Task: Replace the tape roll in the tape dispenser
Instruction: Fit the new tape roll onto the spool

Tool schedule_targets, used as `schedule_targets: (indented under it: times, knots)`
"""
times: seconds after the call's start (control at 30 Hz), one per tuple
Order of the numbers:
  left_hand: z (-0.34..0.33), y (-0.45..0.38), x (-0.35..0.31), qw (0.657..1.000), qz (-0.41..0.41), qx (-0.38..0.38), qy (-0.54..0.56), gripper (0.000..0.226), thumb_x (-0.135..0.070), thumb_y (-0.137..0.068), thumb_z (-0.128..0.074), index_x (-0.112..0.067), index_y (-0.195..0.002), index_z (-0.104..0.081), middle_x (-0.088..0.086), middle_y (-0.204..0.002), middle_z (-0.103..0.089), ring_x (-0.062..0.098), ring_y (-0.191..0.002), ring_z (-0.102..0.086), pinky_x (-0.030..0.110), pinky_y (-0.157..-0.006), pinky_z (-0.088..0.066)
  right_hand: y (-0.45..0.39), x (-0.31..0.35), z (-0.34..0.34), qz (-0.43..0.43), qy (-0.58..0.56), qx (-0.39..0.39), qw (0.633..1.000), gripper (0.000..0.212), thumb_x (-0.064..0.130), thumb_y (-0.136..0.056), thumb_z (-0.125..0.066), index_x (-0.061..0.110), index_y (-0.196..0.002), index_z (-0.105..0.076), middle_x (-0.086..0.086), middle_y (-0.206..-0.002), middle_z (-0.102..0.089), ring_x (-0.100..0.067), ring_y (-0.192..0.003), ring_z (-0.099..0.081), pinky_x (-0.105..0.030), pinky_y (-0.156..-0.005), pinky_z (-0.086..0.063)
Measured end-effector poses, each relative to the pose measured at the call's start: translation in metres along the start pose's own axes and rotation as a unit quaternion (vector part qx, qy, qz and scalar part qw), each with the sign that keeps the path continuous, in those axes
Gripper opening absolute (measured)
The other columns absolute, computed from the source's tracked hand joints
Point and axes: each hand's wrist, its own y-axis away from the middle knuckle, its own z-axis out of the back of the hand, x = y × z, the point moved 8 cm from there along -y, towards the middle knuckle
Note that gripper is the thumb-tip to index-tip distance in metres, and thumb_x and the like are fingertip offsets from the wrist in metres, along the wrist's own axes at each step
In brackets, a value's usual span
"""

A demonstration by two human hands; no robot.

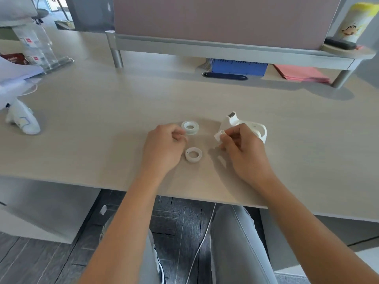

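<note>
A white tape dispenser (pixel 242 123) lies on the pale desk (pixel 102 128), partly hidden behind my right hand (pixel 244 148). That hand pinches a small white spindle piece (pixel 219 136) between thumb and fingertips, just left of the dispenser. A clear tape roll (pixel 190 128) lies flat at the desk's middle. Nearer to me lies a white ring-shaped core (pixel 193 154). My left hand (pixel 164 148) hovers with fingers curled, its fingertips close to the clear tape roll; nothing shows inside it.
A raised shelf (pixel 225 50) on metal legs spans the back, with a blue box (pixel 240 67) and pink papers (pixel 301 74) beneath. A white device (pixel 23 121) and a clear stand (pixel 41 50) sit at the left. The desk's front edge runs just below my forearms.
</note>
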Motion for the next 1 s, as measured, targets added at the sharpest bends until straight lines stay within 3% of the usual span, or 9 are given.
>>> schedule_targets:
  times: [0.1,0.2,0.43,0.57,0.7,0.8,0.9,1.0]
  knots:
    - [-0.017,-0.019,-0.012,0.994,-0.063,0.032,-0.08,0.033,-0.01,-0.087,-0.065,-0.023,-0.116,-0.073,0.007,-0.114,-0.066,0.029,-0.108,-0.063,0.042,-0.091,-0.053,-0.004,-0.002,-0.002,-0.005,-0.006,-0.007,1.0,0.013,0.015,-0.105,-0.058,0.008,-0.115,-0.062,-0.007,-0.093,-0.074,-0.018,-0.082,-0.074,-0.02,-0.072,-0.055]
    - [-0.034,-0.026,-0.021,0.981,-0.097,0.056,-0.162,0.038,-0.007,-0.089,-0.06,-0.022,-0.124,-0.067,0.008,-0.125,-0.055,0.029,-0.122,-0.05,0.042,-0.089,-0.051,-0.002,-0.001,-0.005,0.006,0.012,0.014,1.0,0.027,0.012,-0.106,-0.053,0.012,-0.132,-0.06,-0.004,-0.096,-0.072,-0.016,-0.088,-0.072,-0.01,-0.076,-0.051]
    - [-0.036,-0.034,-0.021,0.975,-0.089,0.027,-0.204,0.02,-0.008,-0.092,-0.06,-0.008,-0.11,-0.071,0.011,-0.124,-0.054,0.032,-0.12,-0.053,0.048,-0.09,-0.053,0.001,0.001,-0.003,0.015,0.016,0.001,1.0,0.016,0.011,-0.1,-0.062,0.012,-0.112,-0.073,0.004,-0.086,-0.069,0.001,-0.07,-0.06,-0.008,-0.069,-0.048]
    - [-0.036,-0.033,-0.02,0.974,-0.086,0.02,-0.209,0.019,-0.011,-0.093,-0.061,-0.007,-0.109,-0.071,0.01,-0.125,-0.054,0.03,-0.122,-0.051,0.047,-0.088,-0.053,0.0,-0.002,-0.004,0.01,0.004,0.003,1.0,0.017,0.013,-0.097,-0.066,0.011,-0.113,-0.073,0.004,-0.086,-0.068,-0.002,-0.069,-0.057,-0.011,-0.068,-0.049]
    - [-0.027,-0.023,-0.033,0.99,-0.113,-0.028,-0.076,0.013,-0.013,-0.093,-0.067,-0.01,-0.104,-0.072,0.005,-0.131,-0.063,0.025,-0.122,-0.058,0.033,-0.096,-0.049,0.003,-0.002,0.003,-0.001,-0.034,-0.017,0.999,0.019,0.012,-0.095,-0.07,0.013,-0.113,-0.073,0.003,-0.095,-0.073,-0.009,-0.074,-0.063,-0.016,-0.071,-0.053]
    - [-0.016,-0.007,-0.045,0.99,-0.059,-0.056,0.111,0.011,-0.021,-0.094,-0.07,-0.015,-0.102,-0.075,-0.005,-0.119,-0.074,0.014,-0.105,-0.072,0.033,-0.095,-0.056,0.009,0.0,0.018,-0.005,-0.084,-0.061,0.995,0.011,0.021,-0.095,-0.073,0.021,-0.106,-0.076,0.008,-0.092,-0.076,-0.013,-0.082,-0.071,-0.022,-0.075,-0.058]
    - [-0.015,0.011,-0.054,0.966,0.009,-0.055,0.253,0.014,-0.025,-0.096,-0.067,-0.017,-0.102,-0.078,-0.01,-0.095,-0.079,0.006,-0.091,-0.075,0.022,-0.081,-0.054,0.013,0.003,0.035,-0.004,-0.151,-0.109,0.983,0.015,0.018,-0.093,-0.077,0.027,-0.105,-0.078,0.004,-0.098,-0.076,-0.014,-0.086,-0.073,-0.04,-0.083,-0.063]
    - [-0.032,0.023,-0.057,0.913,0.079,-0.01,0.399,0.018,-0.021,-0.098,-0.063,-0.01,-0.103,-0.077,0.003,-0.1,-0.082,0.015,-0.093,-0.079,0.031,-0.091,-0.056,0.02,0.007,0.049,0.011,-0.169,-0.142,0.975,0.024,0.012,-0.092,-0.077,0.032,-0.104,-0.078,0.002,-0.103,-0.076,-0.017,-0.087,-0.073,-0.051,-0.083,-0.062]
